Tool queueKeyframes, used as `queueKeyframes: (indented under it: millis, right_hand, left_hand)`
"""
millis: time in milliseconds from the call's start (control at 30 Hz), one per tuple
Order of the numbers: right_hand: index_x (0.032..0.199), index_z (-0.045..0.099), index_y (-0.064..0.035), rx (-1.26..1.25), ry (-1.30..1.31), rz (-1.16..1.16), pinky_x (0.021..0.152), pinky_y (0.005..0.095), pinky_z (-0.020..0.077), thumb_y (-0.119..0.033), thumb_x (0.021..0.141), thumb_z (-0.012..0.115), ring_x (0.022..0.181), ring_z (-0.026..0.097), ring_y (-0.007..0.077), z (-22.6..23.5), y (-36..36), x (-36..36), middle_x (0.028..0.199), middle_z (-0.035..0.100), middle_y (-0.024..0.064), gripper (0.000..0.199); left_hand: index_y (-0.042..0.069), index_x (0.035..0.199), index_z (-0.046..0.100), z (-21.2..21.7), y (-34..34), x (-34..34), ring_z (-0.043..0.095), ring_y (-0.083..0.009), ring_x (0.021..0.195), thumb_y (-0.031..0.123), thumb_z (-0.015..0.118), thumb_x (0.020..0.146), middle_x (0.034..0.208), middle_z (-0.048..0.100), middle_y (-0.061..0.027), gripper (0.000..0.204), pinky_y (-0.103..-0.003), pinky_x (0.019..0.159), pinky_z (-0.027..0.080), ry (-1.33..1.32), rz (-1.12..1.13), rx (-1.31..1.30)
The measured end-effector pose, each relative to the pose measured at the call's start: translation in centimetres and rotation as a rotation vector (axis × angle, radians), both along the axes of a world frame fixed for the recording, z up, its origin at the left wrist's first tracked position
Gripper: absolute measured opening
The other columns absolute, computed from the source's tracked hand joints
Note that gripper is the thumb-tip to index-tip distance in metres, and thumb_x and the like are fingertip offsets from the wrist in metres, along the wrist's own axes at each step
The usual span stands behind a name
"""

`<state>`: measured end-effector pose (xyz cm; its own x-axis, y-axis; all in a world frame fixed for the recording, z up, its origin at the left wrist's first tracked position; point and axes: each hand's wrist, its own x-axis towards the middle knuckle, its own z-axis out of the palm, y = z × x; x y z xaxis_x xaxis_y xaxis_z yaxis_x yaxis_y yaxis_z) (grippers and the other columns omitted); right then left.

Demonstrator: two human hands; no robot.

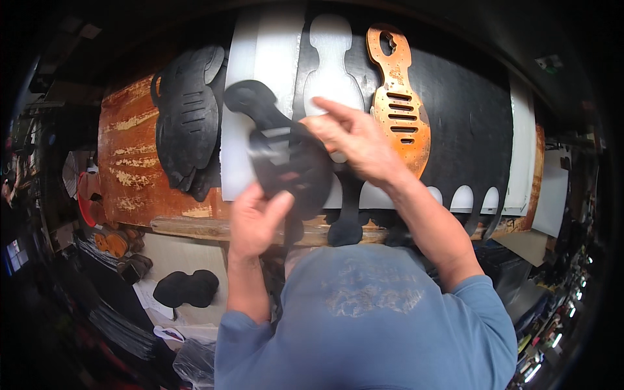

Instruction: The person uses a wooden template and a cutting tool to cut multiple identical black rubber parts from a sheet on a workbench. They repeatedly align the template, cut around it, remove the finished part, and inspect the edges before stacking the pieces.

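Cutout (298, 168) blk, flat, w/ narrow neck

A worn reddish-brown worktop (130, 140), scraped pale in patches, has a wooden rail (190, 227) along its near edge. On it lies a wide white board (236, 166), with brown surface showing past both sides. Just left of the board sits a pile of black flat pieces (181, 140).

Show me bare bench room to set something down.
Bare: black sheet between orange template and right-hand white strip; brown board left of the black stack. Crowded: the middle, around the held black piece.
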<state>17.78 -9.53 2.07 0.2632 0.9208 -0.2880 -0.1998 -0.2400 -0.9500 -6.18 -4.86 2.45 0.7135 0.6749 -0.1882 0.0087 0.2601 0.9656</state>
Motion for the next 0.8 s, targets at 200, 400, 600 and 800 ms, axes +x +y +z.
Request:
queueKeyframes:
  millis: [200,400,600,800]
  right_hand:
    - [0.153,0.047,0.0083,0.048,0.28,-0.007,0.084,0.022,0.0506,-0.007,0.101,0.071,0.091,0.061,0.0053,-0.5,-2.0,-3.8,0.099,0.066,-0.0013,0.06]
    - [0.137,0.062,0.0064,0.353,-0.866,-0.079,0.084,0.0348,0.0566,-0.007,0.086,0.083,0.09,0.069,0.0238,1.2,-2.8,-2.9,0.101,0.069,0.0139,0.057]
    - [0.124,0.073,-0.004,0.537,-1.012,0.068,0.066,0.0389,0.0519,-0.022,0.079,0.089,0.076,0.061,0.028,1.7,-0.7,0.6,0.088,0.059,0.0119,0.051]
    - [0.093,0.075,-0.0028,0.368,-0.558,-0.133,0.055,0.0318,0.044,-0.018,0.097,0.078,0.061,0.055,0.0106,1.2,-1.4,1.8,0.066,0.054,0.0007,0.015]
  left_hand:
    - [-0.006,0.146,0.056,-1.2,1.9,1.3,0.065,-0.0061,0.099,0.019,0.061,0.11,0.117,0.071,-0.0044,0.044,-0.023,0.085,0.053,0.084,0.317,-0.252]
    - [-0.002,0.132,0.063,-1.7,2.3,3.8,0.068,-0.0108,0.101,0.008,0.06,0.108,0.119,0.073,-0.0083,0.027,-0.028,0.089,0.056,-0.099,0.249,-0.264]
    - [-0.003,0.134,0.062,1.7,1.2,4.6,0.066,-0.0105,0.104,0.007,0.056,0.11,0.118,0.072,-0.0064,0.028,-0.029,0.091,0.055,0.015,-0.023,-0.035]
    - [-0.003,0.136,0.065,2.8,2.0,4.6,0.07,-0.0126,0.1,0.006,0.061,0.107,0.112,0.075,-0.0101,0.03,-0.028,0.087,0.058,0.17,-0.079,0.067]
